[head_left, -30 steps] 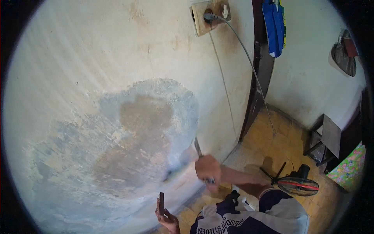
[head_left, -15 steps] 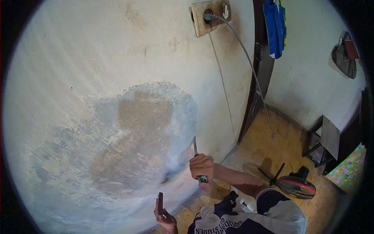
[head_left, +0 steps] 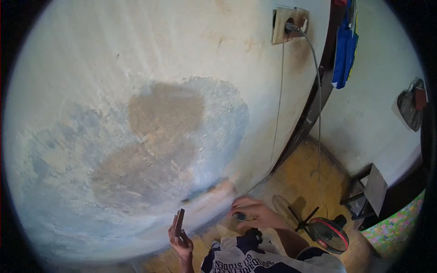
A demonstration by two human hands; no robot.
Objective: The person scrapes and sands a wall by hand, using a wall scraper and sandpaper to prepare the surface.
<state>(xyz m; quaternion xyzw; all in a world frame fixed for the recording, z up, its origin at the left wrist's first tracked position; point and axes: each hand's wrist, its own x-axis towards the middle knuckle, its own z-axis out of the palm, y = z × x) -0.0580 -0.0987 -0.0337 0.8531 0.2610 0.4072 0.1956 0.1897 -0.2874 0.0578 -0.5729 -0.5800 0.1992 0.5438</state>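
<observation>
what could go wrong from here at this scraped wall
The right hand is blurred by the scraped wall patch; its dark-handled tool might slip and gouge the plaster or nick the knuckles. The cable hangs from the socket to the floor near the fan; a foot may snag it. The left hand holds a thin dark piece by its lower end; it may drop.

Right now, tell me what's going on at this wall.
A person faces a pale plaster wall with a large scraped grey-brown patch. The left hand holds a thin dark flat piece upright. The right hand, low by the wall's foot, closes on a small dark tool handle, blurred. A red-rimmed floor fan sits on the floor nearby.
</observation>
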